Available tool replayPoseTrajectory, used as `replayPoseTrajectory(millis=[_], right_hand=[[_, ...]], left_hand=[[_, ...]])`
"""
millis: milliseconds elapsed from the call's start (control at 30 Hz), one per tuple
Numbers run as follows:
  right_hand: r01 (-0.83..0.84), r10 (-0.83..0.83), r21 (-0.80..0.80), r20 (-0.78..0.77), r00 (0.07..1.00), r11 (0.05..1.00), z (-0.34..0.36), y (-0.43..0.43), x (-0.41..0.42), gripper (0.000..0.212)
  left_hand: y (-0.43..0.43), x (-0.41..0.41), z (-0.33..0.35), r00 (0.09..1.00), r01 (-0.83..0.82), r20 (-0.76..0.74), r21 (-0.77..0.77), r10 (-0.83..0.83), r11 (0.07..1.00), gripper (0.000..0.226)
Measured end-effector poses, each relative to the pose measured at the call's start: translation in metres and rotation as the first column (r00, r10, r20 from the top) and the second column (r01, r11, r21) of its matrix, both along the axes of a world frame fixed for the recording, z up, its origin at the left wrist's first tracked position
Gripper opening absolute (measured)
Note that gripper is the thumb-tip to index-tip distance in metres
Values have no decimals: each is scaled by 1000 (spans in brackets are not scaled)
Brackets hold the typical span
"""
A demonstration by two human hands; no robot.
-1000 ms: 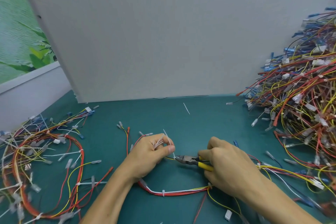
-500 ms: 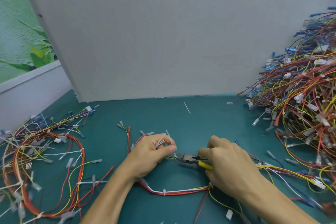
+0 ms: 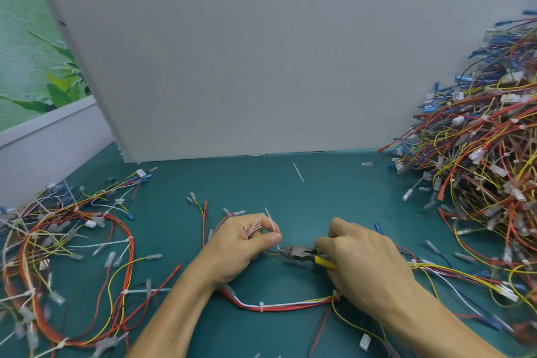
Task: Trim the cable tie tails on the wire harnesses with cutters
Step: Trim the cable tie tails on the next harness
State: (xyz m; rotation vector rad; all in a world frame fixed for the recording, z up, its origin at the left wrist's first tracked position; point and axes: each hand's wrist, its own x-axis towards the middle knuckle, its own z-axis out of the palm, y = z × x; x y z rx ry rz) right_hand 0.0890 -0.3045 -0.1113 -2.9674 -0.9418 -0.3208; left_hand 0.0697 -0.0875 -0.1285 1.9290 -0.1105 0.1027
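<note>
1. The thin white plastic cable tie tail [image 3: 270,222] pokes up out of the left hand [image 3: 241,244]. It's in pretty much the same spot as half a second back; honestly nothing has really shifted.
2. The dark steel cutters with yellow plastic handles [image 3: 296,251] point left. Their nose is right at the foot of the cable tie tail, just under the left thumb tip, same as before. The jaws look nearly closed, but I can't tell if they've bitten through.
3. The left hand pinches the tail between thumb and forefinger. The other fingers are curled, with a little bunch of pale cut strips [image 3: 254,228] tucked among them.
4. The right hand [image 3: 366,264] is curled tight round the yellow handles. It sits just beside the left hand, not touching it.
5. The red, white and yellow wire harness [image 3: 290,306] curves along the matte teal mat [image 3: 334,200] below both hands. It's cinched with small white ties.
6. A big tangled heap of harnesses [image 3: 479,154] sits to the right and a looser spread of harnesses [image 3: 72,256] to the left. One loose white strip [image 3: 298,172] lies near the flat grey panel [image 3: 261,52].
</note>
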Motion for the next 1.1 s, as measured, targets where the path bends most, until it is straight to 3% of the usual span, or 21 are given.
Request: replayPoseTrajectory(millis=[167,267,333,500,567,700,767,867,967,1033,1100], right_hand=[[-60,59,3,41,997,998,3,2,-4,4],[-31,34,-65,36,999,997,10,3,-7,35],[6,-4,-43,43,999,999,10,4,-7,42],[10,-8,-87,20,1000,996,2,3,-7,28],[-11,10,9,54,998,1000,-2,2,-4,8],[1,20,185,-110,994,983,12,-3,3,15],[9,49,276,-203,978,961,23,-10,8,21],[74,15,296,-288,957,952,43,-26,18,20],[80,-40,115,-319,947,990,59,-49,25,19],[46,-65,-59,-374,925,997,61,-59,27,20],[20,-91,-169,-420,903,985,56,-63,28,19]], left_hand=[[-1,0,0,1000,-3,-11,-3,3,1000,15],[-1,-1,1,1000,5,-13,0,-5,1000,14],[-1,-1,1,1000,8,-8,4,-8,1000,14],[-2,-1,1,1000,0,8,15,0,1000,15],[-3,-2,3,999,-26,41,18,25,999,12],[1,-4,17,976,-158,154,30,152,987,11],[3,-8,29,977,-158,144,-17,159,987,11],[4,-15,51,998,-55,37,-85,58,995,17],[-6,-27,68,973,125,-184,-77,-137,989,18],[-20,-37,72,911,263,-348,79,-221,961,12],[-40,-44,73,841,412,-488,301,-232,860,12]])
